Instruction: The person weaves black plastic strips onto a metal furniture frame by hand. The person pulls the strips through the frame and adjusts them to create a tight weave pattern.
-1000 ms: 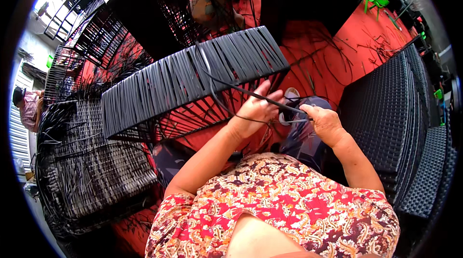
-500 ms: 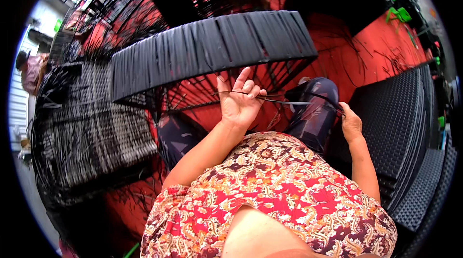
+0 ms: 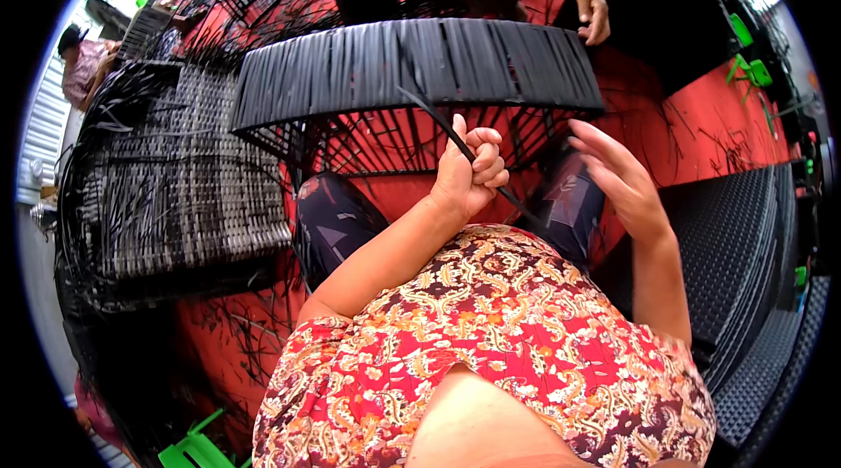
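A dark flat weaving strip is pinched in my left hand, whose fingers are curled round it. One end of the strip sticks up in front of the wrapped panel; the other slants down over my lap. To the right, my right hand is raised above my knee with its fingers stretched out, holding nothing. Just beyond both hands stands a long frame, its upper face wrapped in black strips side by side. Below that face, bare dark rods of the frame show against the red floor.
A co-worker's hand hangs at the frame's far right corner. At left lies a grey and black woven piece with loose ends. Woven black panels are stacked at right. A green plastic item is at lower left, on red floor.
My right hand has let go of the strip, opened and risen. My left hand has shifted right, and its strip now slants steeply. A co-worker's hand has come in at the far right.
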### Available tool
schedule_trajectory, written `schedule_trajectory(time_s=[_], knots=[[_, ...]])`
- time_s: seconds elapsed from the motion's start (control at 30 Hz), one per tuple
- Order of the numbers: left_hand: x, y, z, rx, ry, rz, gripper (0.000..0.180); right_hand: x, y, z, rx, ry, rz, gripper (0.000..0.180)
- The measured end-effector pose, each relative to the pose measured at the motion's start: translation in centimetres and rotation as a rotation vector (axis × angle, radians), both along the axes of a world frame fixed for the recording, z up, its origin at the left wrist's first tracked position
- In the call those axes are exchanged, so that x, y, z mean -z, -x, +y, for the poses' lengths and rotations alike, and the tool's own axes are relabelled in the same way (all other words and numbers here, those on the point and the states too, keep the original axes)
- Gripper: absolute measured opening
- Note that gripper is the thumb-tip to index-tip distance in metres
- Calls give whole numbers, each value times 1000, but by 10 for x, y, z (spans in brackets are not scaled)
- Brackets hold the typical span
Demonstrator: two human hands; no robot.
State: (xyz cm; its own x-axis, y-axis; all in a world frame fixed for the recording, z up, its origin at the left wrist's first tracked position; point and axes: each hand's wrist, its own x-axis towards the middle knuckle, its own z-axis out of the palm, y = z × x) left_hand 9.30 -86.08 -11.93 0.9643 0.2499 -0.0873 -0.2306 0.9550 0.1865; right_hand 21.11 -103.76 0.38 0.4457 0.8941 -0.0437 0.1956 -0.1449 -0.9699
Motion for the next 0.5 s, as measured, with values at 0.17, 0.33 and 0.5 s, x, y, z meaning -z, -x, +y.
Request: schedule_trajectory(time_s=[0.17,0.33,0.5], knots=[[-26,-22,-34,145,-31,232,49,32,17,86,-43,74,109,27],[-5,-22,-33,116,-98,115,39,54,8,82,21,-83,196,13],[0,-15,-14,-40,-396,41,42,70,-10,48,-94,-165,340,14]])
